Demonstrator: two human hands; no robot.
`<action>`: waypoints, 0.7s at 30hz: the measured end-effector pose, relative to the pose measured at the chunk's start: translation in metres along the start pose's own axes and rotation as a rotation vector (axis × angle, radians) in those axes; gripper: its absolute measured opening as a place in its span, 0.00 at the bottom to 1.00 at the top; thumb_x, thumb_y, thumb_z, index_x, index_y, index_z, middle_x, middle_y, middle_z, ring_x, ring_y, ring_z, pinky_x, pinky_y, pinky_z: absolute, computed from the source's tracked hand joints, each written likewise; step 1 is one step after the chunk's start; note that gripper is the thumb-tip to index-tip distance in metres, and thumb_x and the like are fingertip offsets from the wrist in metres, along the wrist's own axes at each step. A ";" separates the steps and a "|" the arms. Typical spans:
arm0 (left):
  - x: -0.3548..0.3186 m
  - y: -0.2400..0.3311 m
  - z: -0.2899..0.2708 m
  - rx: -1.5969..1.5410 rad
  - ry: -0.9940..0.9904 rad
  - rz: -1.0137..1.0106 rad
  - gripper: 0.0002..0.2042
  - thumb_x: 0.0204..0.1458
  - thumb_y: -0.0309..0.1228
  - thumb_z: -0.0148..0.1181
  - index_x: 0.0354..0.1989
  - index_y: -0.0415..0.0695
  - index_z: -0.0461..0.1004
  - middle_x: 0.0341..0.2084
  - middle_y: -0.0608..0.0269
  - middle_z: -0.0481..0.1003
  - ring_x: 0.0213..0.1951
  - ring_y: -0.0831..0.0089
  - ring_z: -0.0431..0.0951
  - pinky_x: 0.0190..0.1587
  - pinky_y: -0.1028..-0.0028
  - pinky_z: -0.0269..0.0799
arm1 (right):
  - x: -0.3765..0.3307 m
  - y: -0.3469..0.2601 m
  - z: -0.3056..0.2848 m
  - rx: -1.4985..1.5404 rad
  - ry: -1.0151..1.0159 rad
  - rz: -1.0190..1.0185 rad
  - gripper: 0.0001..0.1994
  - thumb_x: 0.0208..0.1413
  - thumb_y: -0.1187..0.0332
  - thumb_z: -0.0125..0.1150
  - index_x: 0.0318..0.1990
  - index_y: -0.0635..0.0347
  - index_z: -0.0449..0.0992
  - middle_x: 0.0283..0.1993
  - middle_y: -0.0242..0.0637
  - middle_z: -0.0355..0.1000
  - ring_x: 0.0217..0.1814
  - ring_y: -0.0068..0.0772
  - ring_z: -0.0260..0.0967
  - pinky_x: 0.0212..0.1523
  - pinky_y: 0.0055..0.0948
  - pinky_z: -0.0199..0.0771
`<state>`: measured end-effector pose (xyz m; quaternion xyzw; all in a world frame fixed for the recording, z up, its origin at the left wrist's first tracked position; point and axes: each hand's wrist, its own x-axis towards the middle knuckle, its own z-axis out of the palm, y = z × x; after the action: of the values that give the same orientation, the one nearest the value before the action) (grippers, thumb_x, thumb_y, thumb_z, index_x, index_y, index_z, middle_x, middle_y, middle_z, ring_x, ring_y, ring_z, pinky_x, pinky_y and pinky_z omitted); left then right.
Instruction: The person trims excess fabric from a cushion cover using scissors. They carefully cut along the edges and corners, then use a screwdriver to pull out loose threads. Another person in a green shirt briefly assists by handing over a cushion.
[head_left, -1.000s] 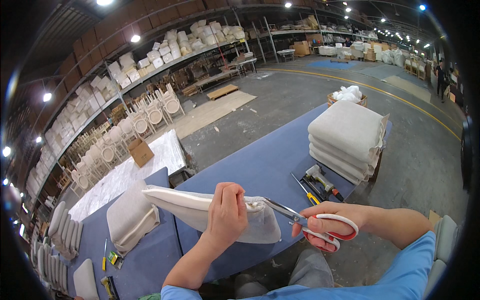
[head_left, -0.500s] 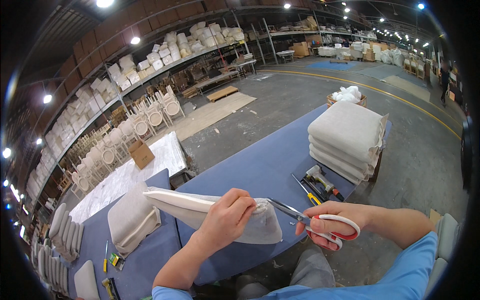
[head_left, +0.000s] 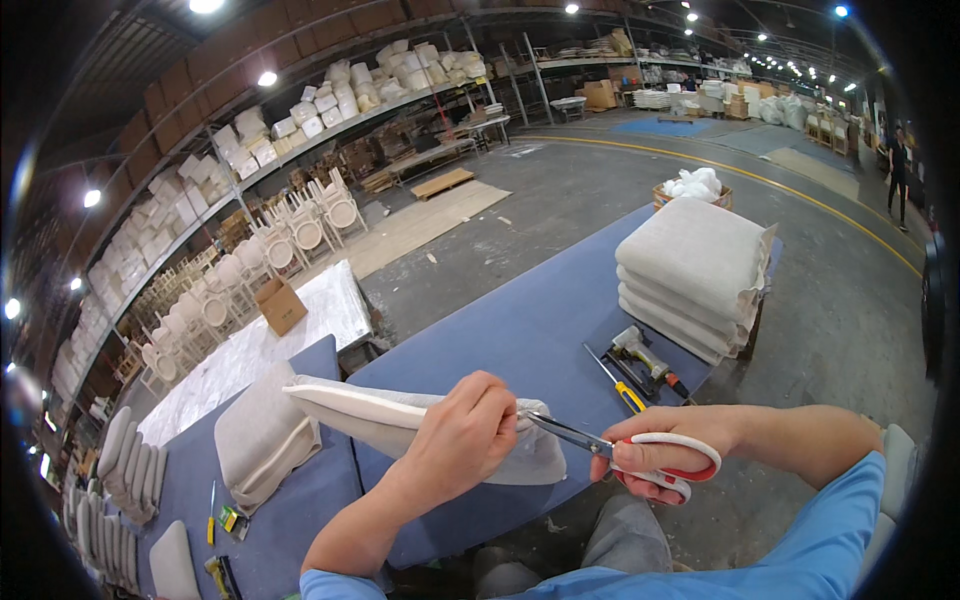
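Note:
My left hand [head_left: 465,430] is closed on the edge of a light grey fabric seat cushion [head_left: 375,408], which is tilted up over the blue-covered table [head_left: 500,315]. Its fingers pinch the fabric near the cushion's right corner. In my right hand [head_left: 660,455] is a pair of scissors [head_left: 575,434] with red and white handles. The blade tips touch the cushion's edge, right beside my left fingertips. Whether fabric lies between the blades is too small to tell.
A stack of grey cushions [head_left: 690,265] stands at the table's far right. Near it lie a staple gun [head_left: 645,358] and a yellow-handled screwdriver [head_left: 628,394]. Another cushion [head_left: 265,435] rests to the left, with more stacked cushions [head_left: 130,465] beyond. A person [head_left: 898,175] stands far off.
The scissors have moved left, bringing their tips to the cushion's edge, and the blades look closer together. My left hand has shifted slightly, still gripping the cushion.

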<state>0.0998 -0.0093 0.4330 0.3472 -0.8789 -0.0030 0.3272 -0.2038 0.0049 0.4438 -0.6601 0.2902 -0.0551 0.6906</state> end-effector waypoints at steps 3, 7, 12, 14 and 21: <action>-0.007 -0.002 0.002 -0.008 0.041 -0.001 0.06 0.54 0.20 0.63 0.37 0.37 0.72 0.38 0.52 0.73 0.39 0.54 0.77 0.40 0.60 0.76 | -0.001 -0.004 0.001 0.011 -0.006 -0.002 0.32 0.74 0.39 0.43 0.56 0.64 0.73 0.27 0.30 0.70 0.24 0.25 0.73 0.25 0.26 0.71; -0.010 -0.006 0.012 0.024 0.141 0.068 0.09 0.51 0.16 0.64 0.38 0.37 0.72 0.38 0.52 0.73 0.35 0.55 0.77 0.38 0.63 0.76 | 0.003 -0.002 -0.001 0.103 -0.029 0.004 0.35 0.73 0.35 0.41 0.55 0.65 0.72 0.27 0.30 0.71 0.24 0.25 0.73 0.24 0.27 0.72; -0.014 -0.008 0.018 0.028 0.196 0.084 0.10 0.49 0.14 0.63 0.39 0.37 0.72 0.39 0.50 0.73 0.36 0.54 0.77 0.38 0.62 0.75 | 0.009 0.000 0.000 0.159 -0.065 0.021 0.37 0.71 0.33 0.39 0.56 0.64 0.71 0.27 0.29 0.72 0.22 0.24 0.72 0.23 0.26 0.74; -0.015 -0.009 0.020 0.037 0.217 0.087 0.11 0.50 0.14 0.63 0.40 0.37 0.71 0.39 0.49 0.73 0.36 0.54 0.77 0.38 0.63 0.76 | 0.011 0.000 0.002 0.190 -0.065 0.023 0.37 0.71 0.33 0.39 0.56 0.64 0.71 0.26 0.28 0.72 0.21 0.24 0.72 0.22 0.26 0.74; -0.024 -0.016 0.026 0.004 0.376 0.018 0.08 0.57 0.15 0.60 0.43 0.37 0.70 0.40 0.51 0.74 0.39 0.61 0.78 0.37 0.67 0.77 | 0.019 0.005 0.002 0.241 -0.081 -0.003 0.37 0.72 0.33 0.38 0.56 0.64 0.71 0.26 0.28 0.73 0.20 0.22 0.71 0.22 0.25 0.74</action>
<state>0.1075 -0.0129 0.3952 0.3342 -0.8055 0.0667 0.4848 -0.1886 -0.0013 0.4323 -0.5745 0.2522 -0.0638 0.7761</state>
